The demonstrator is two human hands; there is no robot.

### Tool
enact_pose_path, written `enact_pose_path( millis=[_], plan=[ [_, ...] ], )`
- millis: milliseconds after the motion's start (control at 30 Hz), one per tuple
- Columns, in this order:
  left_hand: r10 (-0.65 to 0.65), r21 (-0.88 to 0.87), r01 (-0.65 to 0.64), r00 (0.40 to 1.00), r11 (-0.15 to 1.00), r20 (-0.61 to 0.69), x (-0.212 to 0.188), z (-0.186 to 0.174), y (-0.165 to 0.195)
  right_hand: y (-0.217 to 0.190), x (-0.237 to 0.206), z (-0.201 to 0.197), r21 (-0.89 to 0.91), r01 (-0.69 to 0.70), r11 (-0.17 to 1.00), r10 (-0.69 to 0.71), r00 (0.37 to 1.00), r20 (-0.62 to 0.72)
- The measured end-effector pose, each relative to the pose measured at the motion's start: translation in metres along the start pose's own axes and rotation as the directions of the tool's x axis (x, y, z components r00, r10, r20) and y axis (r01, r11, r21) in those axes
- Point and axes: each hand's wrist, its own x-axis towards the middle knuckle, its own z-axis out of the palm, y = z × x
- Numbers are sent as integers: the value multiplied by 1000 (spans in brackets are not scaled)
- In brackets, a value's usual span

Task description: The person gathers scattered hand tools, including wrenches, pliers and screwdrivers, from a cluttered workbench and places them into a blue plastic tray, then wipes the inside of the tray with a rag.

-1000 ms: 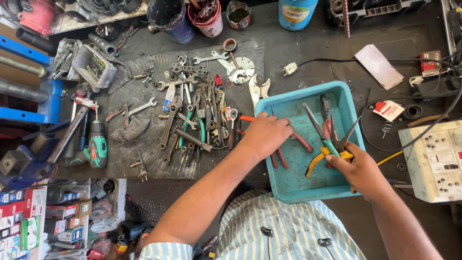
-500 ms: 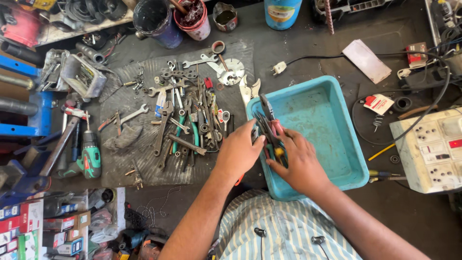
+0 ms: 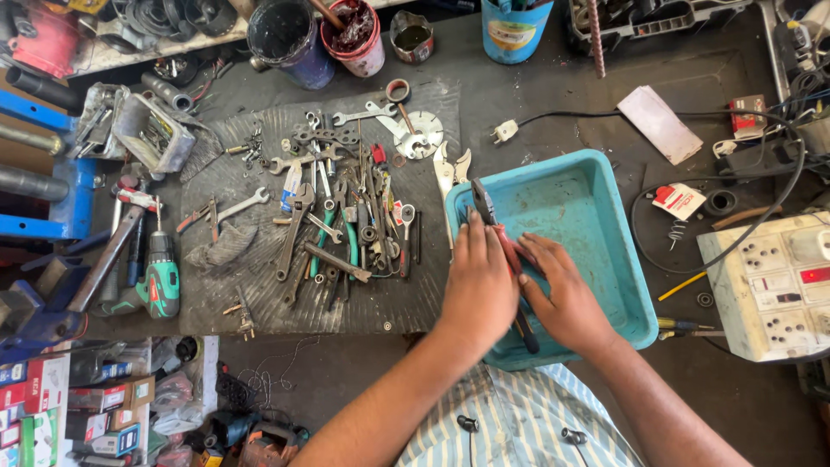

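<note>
My left hand [image 3: 478, 290] and my right hand [image 3: 568, 301] are side by side over the left part of a teal plastic tray [image 3: 596, 199]. Between them they clasp a bundle of pliers [image 3: 494, 227] with red and black handles. The jaws stick out past my left fingertips and a black handle end [image 3: 526, 335] shows below my palms. The rest of the bundle is hidden under my hands. The right part of the tray holds nothing.
Left of the tray, a grey ribbed mat [image 3: 259, 303] carries several wrenches and pliers [image 3: 346, 225]. A green cordless drill [image 3: 161, 281] lies at its left edge. Paint pots [image 3: 350, 35] stand at the back, and a white socket board [image 3: 769, 285] with cables is to the right.
My hands swept the pliers from the tray's right side to its left side and closed together around them. The tray's right part emptied.
</note>
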Motion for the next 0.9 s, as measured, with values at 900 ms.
enact_pose_path(
  millis=[900],
  plan=[
    [31, -378, -54, 997, 924, -66, -45, -3, -74, -17, 33, 48, -173, -77, 982, 46, 982, -182]
  ],
)
